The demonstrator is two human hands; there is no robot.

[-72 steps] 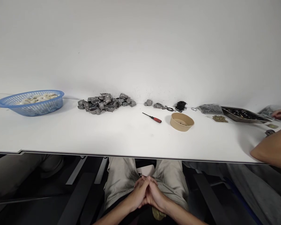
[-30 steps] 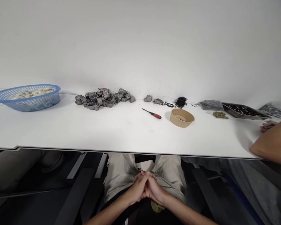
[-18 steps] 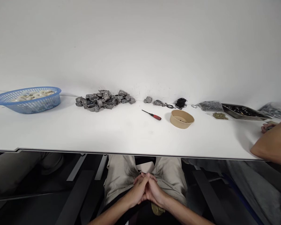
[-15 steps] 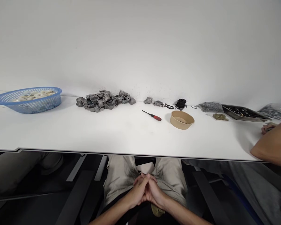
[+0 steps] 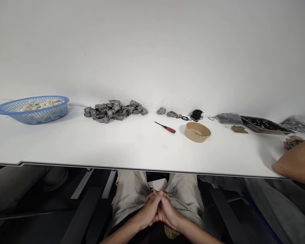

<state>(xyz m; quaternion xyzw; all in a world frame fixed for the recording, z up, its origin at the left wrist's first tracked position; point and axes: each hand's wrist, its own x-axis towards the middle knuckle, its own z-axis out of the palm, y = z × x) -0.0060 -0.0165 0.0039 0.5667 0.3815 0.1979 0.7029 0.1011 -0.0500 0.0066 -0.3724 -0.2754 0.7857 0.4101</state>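
- Phone (image 5: 158, 185) lies on the lap (image 5: 132, 191), just beyond the left hand (image 5: 150, 208) and right hand (image 5: 169, 210).
- Both are clasped together, fingers laced.
- On the tabletop (image 5: 132, 149), the screwdriver (image 5: 165, 127) lies left of the tan bowl (image 5: 197, 136).
- Farther left: gray parts (image 5: 108, 113), then the blue basket (image 5: 42, 118).
- Far right: the metal tray (image 5: 269, 131).

Shows on the white tabletop (image 5: 132, 149) a blue basket (image 5: 40, 118), heaped grey parts (image 5: 112, 112), a red-handled screwdriver (image 5: 170, 129), tan bowl (image 5: 196, 138), black rings (image 5: 196, 115) and a dark tray (image 5: 265, 131).
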